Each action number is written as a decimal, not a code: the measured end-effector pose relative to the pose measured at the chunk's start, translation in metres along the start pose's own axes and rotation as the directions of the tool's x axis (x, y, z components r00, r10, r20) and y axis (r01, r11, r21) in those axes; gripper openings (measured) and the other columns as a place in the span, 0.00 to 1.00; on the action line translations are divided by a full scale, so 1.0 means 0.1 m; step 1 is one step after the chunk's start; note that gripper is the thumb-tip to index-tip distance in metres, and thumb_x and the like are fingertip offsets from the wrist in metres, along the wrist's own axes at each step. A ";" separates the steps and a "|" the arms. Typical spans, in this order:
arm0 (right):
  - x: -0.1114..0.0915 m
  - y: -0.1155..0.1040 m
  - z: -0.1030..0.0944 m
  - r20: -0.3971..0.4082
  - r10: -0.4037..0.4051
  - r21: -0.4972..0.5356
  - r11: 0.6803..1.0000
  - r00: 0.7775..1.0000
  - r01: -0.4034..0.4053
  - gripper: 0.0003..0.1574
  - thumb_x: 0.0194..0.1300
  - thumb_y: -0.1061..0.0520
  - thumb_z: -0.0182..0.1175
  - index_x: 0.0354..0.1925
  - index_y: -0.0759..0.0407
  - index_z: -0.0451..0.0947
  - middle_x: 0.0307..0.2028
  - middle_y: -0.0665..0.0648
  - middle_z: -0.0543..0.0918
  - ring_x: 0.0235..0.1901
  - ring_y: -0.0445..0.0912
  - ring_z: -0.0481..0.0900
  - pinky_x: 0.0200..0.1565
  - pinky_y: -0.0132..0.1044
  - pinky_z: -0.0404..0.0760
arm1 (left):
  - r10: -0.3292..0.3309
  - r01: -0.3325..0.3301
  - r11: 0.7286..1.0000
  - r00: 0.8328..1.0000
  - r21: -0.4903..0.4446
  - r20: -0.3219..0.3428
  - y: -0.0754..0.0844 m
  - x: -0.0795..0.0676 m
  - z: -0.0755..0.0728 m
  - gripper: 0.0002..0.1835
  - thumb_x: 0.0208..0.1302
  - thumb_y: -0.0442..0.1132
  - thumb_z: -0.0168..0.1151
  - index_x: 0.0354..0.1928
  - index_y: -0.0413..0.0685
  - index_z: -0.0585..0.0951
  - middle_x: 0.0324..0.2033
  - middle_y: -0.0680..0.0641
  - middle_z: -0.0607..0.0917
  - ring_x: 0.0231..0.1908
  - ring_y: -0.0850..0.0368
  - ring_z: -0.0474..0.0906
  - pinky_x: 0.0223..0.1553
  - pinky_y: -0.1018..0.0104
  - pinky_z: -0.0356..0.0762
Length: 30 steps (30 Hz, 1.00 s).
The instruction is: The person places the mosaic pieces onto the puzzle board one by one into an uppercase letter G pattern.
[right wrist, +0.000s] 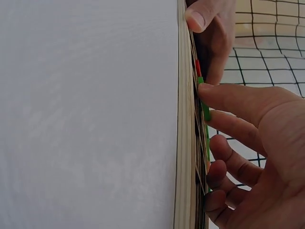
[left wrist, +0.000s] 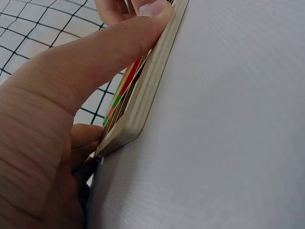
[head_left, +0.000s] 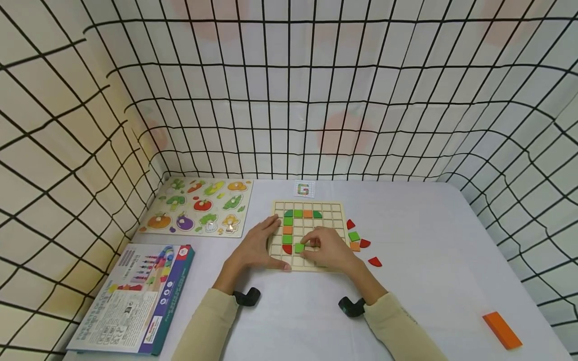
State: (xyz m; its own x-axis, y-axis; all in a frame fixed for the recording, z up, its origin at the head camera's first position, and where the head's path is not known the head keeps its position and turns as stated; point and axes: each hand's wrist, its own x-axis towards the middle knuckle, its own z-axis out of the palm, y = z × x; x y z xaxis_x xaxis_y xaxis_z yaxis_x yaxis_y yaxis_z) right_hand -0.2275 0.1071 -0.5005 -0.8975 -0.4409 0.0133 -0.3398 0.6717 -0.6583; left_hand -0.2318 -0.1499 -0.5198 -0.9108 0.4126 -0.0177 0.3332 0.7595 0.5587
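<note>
A wooden grid board (head_left: 331,258) lies flat before me, with several coloured tiles in its squares. My left hand (head_left: 256,246) spreads around its near left corner, fingers along the left side and the straight thumb (left wrist: 114,45) pressing on the near edge. My right hand (head_left: 331,246) pinches a green square tile (head_left: 299,248) between thumb and index finger, low over the grid. In the right wrist view, this tile (right wrist: 205,110) stands close beside a red quarter-round tile (right wrist: 198,67). A column of green and orange tiles (head_left: 287,230) runs up to a row along the top.
Loose red, green and orange tiles (head_left: 354,235) lie right of the board. Behind it is a small pattern card (head_left: 304,189). A vegetable puzzle (head_left: 217,203) and a boxed set (head_left: 131,301) lie left; an orange block (head_left: 502,330) lies far right. Black netting surrounds the table.
</note>
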 end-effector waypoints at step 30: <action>-0.09 0.11 -0.18 -0.040 0.061 0.115 0.992 0.997 -0.056 0.17 0.59 0.50 0.76 0.47 0.52 0.89 0.31 0.49 0.78 0.31 0.44 0.73 0.32 0.33 0.73 | -0.010 0.010 1.000 1.000 0.000 0.007 0.03 0.00 -0.01 0.73 0.35 0.72 0.81 0.82 0.53 0.56 0.83 0.54 0.51 0.82 0.48 0.48 0.79 0.42 0.55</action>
State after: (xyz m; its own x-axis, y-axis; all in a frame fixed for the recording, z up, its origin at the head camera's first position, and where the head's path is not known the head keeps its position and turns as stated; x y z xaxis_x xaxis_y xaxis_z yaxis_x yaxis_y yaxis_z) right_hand -0.2279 0.1291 -0.4945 -0.9271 -0.3747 0.0031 -0.2541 0.6228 -0.7400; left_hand -0.2311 -0.1481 -0.5171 -0.9122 0.4088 -0.0291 0.3242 0.7633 0.5588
